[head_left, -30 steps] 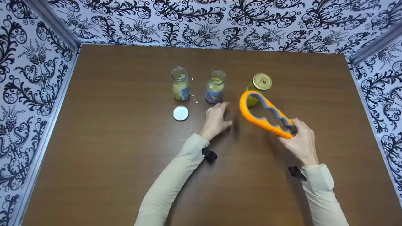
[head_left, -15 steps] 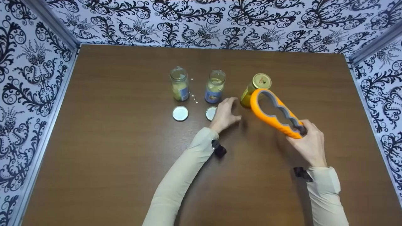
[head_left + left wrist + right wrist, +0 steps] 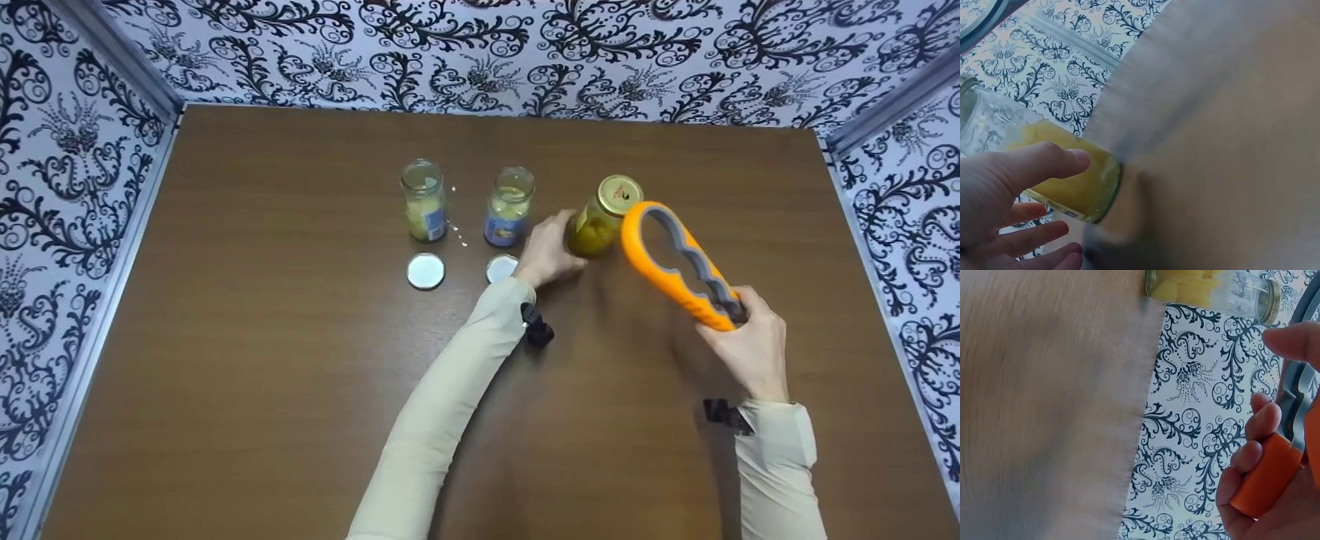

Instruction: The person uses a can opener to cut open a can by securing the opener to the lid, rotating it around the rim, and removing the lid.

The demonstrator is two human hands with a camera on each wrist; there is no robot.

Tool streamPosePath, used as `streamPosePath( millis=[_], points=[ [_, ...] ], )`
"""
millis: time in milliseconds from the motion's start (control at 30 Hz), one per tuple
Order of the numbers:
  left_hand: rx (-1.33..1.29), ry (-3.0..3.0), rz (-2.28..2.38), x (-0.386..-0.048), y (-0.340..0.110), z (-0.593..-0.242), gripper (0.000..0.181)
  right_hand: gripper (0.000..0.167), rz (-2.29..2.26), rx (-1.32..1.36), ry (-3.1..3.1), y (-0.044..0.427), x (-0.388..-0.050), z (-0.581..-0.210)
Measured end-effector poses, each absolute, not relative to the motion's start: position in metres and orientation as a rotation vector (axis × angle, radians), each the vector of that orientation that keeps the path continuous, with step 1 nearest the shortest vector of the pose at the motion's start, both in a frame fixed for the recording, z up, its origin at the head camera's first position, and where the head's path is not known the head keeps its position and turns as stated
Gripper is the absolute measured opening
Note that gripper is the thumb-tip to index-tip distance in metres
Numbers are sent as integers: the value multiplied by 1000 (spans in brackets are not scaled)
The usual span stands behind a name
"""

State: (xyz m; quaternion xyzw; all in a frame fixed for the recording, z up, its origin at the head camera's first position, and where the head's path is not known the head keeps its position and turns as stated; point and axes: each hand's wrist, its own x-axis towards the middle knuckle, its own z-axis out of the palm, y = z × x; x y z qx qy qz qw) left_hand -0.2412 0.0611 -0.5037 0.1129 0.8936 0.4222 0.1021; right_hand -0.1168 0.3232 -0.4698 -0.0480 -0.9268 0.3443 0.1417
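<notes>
A lidded jar [image 3: 592, 232] with yellowish contents and a gold lid stands at the right of the row. At its left side is my left hand [image 3: 550, 251], thumb and fingers spread around the lower part; the left wrist view shows the thumb [image 3: 1061, 163] in front of the glass, and firm contact cannot be told. My right hand [image 3: 750, 345] grips the handle end of an orange jar opener [image 3: 660, 277] with a grey toothed inner edge. The opener is held above the table, its loop just right of the lidded jar.
Two uncovered jars, a left one [image 3: 424, 202] and a middle one [image 3: 508, 210], stand on the brown table [image 3: 262, 337]. A removed lid [image 3: 425, 271] lies before the left jar, another lid [image 3: 500, 268] partly behind my left hand. Patterned walls [image 3: 480, 60] border the table.
My left hand has moved right and away from me, from the middle lid to the lidded jar. The right hand has shifted the jar opener to the right, uncovering that jar.
</notes>
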Motion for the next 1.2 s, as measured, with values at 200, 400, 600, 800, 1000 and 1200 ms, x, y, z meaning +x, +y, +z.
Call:
streamPosePath(
  millis=[200,400,600,800,1000,1200],
  points=[
    [283,2628,1313,-252,66,-497,81,32,1033,-172,-2686,325,-119,-471],
    [262,2577,1433,-256,76,-499,86,33,1055,-188,-2691,327,-120,-475],
    [275,2549,1542,-259,85,-504,84,33,1065,-210,-2697,328,-120,-477],
    [326,2553,1563,-261,87,-506,68,33,1080,-225,-2695,330,-120,-478],
    [362,2569,1538,-258,84,-505,56,32,1081,-235,-2701,330,-120,-478],
    [399,2577,1506,-252,79,-505,52,34,1060,-224,-2697,333,-118,-481]
  ],
)
